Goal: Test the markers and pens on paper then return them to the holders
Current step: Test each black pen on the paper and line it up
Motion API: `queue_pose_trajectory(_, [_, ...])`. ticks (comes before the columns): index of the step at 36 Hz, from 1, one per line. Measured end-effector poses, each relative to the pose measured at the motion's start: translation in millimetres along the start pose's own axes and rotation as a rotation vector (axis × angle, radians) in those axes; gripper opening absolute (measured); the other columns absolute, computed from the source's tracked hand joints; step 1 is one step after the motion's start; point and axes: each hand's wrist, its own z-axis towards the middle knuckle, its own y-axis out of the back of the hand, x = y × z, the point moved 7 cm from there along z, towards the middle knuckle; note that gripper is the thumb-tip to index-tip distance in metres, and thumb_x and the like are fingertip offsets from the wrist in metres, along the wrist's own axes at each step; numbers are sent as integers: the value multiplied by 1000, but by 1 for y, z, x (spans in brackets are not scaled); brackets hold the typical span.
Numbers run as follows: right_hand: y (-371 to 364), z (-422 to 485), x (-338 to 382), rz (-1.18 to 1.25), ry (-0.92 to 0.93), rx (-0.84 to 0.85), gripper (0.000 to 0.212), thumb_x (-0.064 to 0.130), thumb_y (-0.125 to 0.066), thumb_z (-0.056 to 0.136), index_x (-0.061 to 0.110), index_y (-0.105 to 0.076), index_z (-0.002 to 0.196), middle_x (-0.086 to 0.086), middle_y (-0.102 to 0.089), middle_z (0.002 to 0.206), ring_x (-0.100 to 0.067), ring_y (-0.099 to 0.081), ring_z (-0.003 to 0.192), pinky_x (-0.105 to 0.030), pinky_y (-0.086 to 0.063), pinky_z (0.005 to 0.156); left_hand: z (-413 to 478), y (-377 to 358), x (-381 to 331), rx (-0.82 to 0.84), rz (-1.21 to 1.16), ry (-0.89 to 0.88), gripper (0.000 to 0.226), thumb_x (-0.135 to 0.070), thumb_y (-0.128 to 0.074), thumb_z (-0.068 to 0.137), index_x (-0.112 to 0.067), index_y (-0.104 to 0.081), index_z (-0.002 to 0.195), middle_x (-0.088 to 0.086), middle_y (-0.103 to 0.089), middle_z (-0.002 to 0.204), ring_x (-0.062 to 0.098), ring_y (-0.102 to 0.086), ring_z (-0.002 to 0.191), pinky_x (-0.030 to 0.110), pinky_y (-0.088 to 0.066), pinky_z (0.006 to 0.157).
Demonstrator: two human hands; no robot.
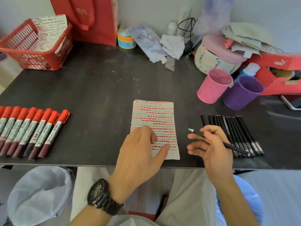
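Nearest, below the tabletop edge: a bin (39,193) lined with a clear bag at the left, pale trousers in the middle. Black wristwatch (99,194) on the left wrist.

Left hand (138,154) palm down on the lower left part of the paper (154,115), fingers (147,132) relaxed, thumb stretched across the sheet, nothing held. Right hand (211,149) just right of the sheet, palm turned inward, loosely curled fingers (195,137) gripping a black pen (234,148), tip pointing up and left, apart from the sheet's right edge.

Sheet flat near the front edge of the dark tabletop (97,88), covered in rows of red marks and small dark scribbles. To the left, well apart from the sheet, a row of red-capped markers (31,128) lying side by side, caps away from the person. To the right, partly behind the right hand, a row of black pens (241,131) lying side by side.

Farther back on the right, pink holder (213,86) and purple holder (241,93), mesh cups standing just beside each other.

Along the far edge: red basket (32,49) with marked paper inside at the left, red bag (91,18) behind it, tape roll (126,39), woven basket (211,57), red shoebox (276,66) at the far right.
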Motion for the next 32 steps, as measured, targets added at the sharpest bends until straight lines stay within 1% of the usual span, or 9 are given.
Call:
queue_pose_trajectory(2, [-9,6,0,-46,-9,37,15,22,-55,86,17,-69,85,-20,-74,82,-28,-69,60,-31,-57,53,6,-11,-5,12,62,-43,43,-57,-68,81,-38,-32,93,-18,-53,97,4,-45,86,21,-37,74])
queue_pose_trajectory(6, [-13,15,-6,-218,48,11,21,22,-68,96,14,-66,77,-12,-68,63,-23,-66,53,-27,-54,49,6,-33,-1,76,105,-63,60,-65,-58,76,-25,-44,119,-16,-49,102,6,-46,95,21,-36,87])
queue_pose_trajectory(8, [-14,17,-11,-269,60,-2,28,29,-70,94,17,-62,70,-10,-64,56,-21,-60,46,-26,-49,44,2,-39,3,83,118,-89,68,-66,-57,75,-21,-45,124,-11,-55,107,5,-44,101,25,-38,97])
queue_pose_trajectory(12, [-13,16,-17,-372,88,-27,37,46,-74,87,26,-56,61,-5,-59,49,-15,-52,38,-21,-42,41,-2,-46,13,110,113,-87,63,-70,-57,79,-24,-41,120,-12,-56,127,7,-46,129,28,-22,118])
queue_pose_trajectory(16, [-13,14,-20,-458,129,-50,39,55,-74,78,25,-58,59,0,-57,46,-11,-54,40,-19,-42,43,-1,-45,11,80,97,-93,55,-69,-58,78,-26,-37,106,-11,-54,137,7,-42,132,33,-28,117])
queue_pose_trajectory(21, [-14,15,-26,-522,149,-30,37,35,-79,84,20,-57,59,1,-58,47,-10,-55,41,-19,-43,44,-1,-41,11,42,88,-59,64,-65,-63,75,-21,-47,118,-11,-57,117,6,-46,117,43,-50,104])
queue_pose_trajectory(23, [-16,14,-27,-533,151,-19,36,32,-80,84,18,-58,60,0,-60,48,-7,-54,41,-18,-42,43,-1,-40,10,43,82,-51,65,-65,-65,74,-20,-48,118,-11,-57,115,5,-45,112,43,-52,101])
queue_pose_trajectory(26, [-20,13,-27,-538,160,11,36,28,-82,83,19,-58,58,2,-62,50,-5,-55,42,-15,-41,44,-1,-42,11,48,83,-53,64,-66,-63,74,-19,-48,116,-11,-57,118,5,-47,116,41,-47,107])
queue_pose_trajectory(32, [-22,14,-29,-566,173,21,37,24,-80,84,18,-56,56,0,-61,51,-6,-53,45,-16,-42,45,-1,-46,15,62,73,-60,65,-67,-64,73,-18,-49,112,-13,-53,112,7,-53,117,26,-24,118])
